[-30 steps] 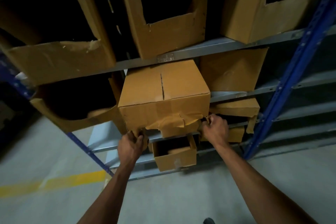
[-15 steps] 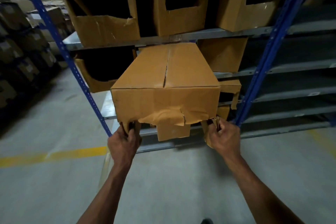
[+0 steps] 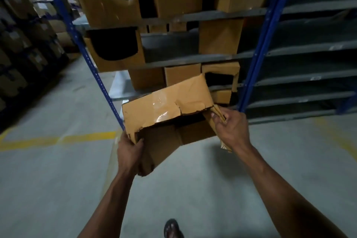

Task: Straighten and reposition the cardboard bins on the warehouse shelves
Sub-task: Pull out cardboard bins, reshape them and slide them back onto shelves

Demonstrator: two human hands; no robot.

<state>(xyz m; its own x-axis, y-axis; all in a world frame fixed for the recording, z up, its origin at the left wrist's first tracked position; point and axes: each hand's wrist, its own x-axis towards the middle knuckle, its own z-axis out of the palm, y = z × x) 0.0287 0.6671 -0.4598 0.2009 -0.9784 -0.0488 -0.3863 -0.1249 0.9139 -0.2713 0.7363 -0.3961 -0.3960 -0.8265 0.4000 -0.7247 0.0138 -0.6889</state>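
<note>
Both arms reached forward; the left hand (image 3: 129, 151) gripped the torn cardboard bin's (image 3: 166, 108) lower corner, while the right hand (image 3: 230, 128) pinched its ragged flap (image 3: 217, 113).

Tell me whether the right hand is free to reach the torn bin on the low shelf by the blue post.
Probably not: the right hand grips a flap of the carried box, which also hangs before the torn bin.
</note>
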